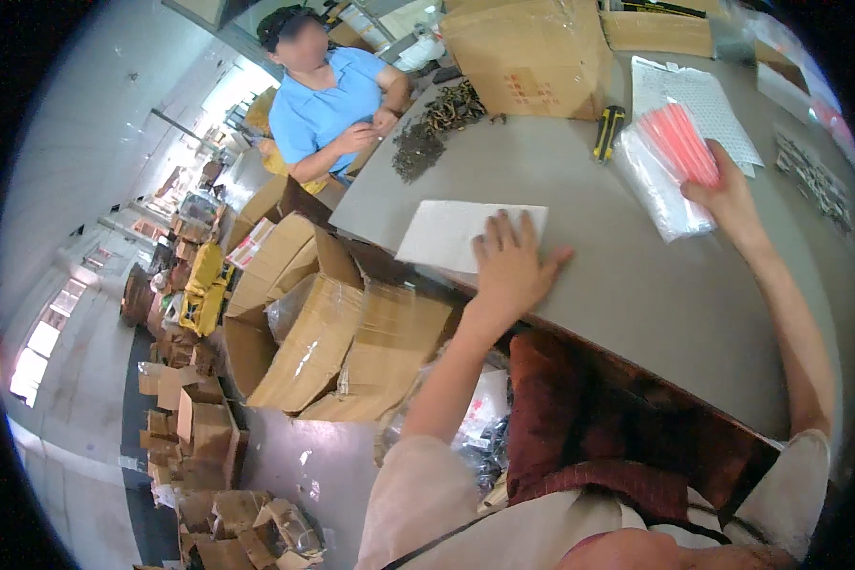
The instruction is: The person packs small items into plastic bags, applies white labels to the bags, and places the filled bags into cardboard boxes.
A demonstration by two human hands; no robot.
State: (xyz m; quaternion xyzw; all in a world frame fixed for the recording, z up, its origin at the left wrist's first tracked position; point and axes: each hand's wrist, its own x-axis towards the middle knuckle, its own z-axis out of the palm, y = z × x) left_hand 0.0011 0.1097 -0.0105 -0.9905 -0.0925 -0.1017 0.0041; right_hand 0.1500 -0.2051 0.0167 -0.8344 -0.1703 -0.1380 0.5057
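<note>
My left hand (511, 261) lies flat with fingers spread on a flat white box or board (446, 233) near the table's left edge. On the right, my right hand (727, 195) is closed around the edge of a stack of clear plastic bags (660, 195), its thumb across them. The stack has a pink-red striped upper part (682, 142). Beyond the bags lies a sheet of printed paper (689, 95), with a yellow and black utility knife (609, 133) to its left.
Small dark metal parts (437, 123) are heaped at the table's far left, and silvery pieces (815, 180) lie far right. A large cardboard box (527, 57) stands at the back. Across the corner sits a person in a blue shirt (328, 100). Open cartons (332, 332) stand left of the table.
</note>
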